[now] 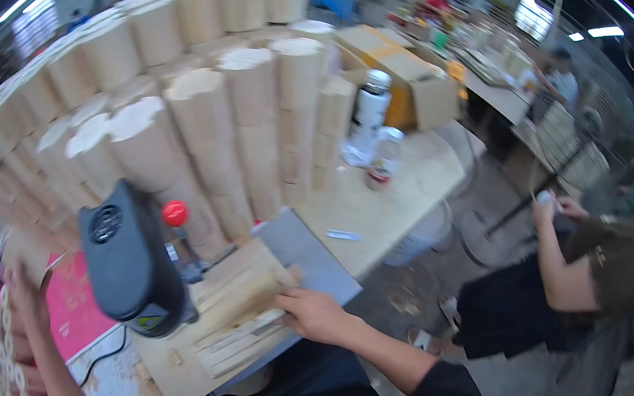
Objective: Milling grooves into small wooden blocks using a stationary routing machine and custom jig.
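Observation:
My right hand is closed at the right end of a pale wooden strip, which lies among other wooden pieces on a board in front of me. The covered fingertips are hard to make out. At the far left, my left hand reaches up beside a pale wooden piece. Motion smears its fingers, so its grip is unclear. Between my hands stands a dark grey machine housing with a round vent. Right behind it is a red knob.
Tall stacks of scalloped wooden blocks rise behind the machine. A bottle, a jar and an open cardboard box stand on the table. A pink sheet lies at left. Another person sits at right, near a fan.

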Motion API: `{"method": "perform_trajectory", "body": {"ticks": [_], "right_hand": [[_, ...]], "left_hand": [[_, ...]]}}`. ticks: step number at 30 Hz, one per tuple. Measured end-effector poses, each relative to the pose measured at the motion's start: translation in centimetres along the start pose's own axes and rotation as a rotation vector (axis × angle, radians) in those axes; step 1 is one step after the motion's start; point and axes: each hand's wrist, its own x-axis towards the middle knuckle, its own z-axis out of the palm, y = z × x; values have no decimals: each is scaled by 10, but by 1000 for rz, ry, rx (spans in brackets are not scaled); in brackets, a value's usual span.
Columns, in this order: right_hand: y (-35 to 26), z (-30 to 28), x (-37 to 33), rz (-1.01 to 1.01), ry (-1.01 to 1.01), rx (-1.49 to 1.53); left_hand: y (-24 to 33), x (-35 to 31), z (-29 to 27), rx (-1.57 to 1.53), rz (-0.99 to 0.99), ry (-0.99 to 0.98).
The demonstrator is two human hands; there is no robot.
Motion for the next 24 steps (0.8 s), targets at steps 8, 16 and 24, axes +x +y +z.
{"method": "perform_trajectory", "body": {"ticks": [8,16,24], "right_hand": [[2,-1,20,-25,58,70],[-10,-8,28,3,3,124],[-8,-6,27,-17,22,114]], "left_hand": [[160,-308,102,1018,441,-628],[139,-375,119,1129,654,-656],[149,-372,137,1082,526,-640]]}}
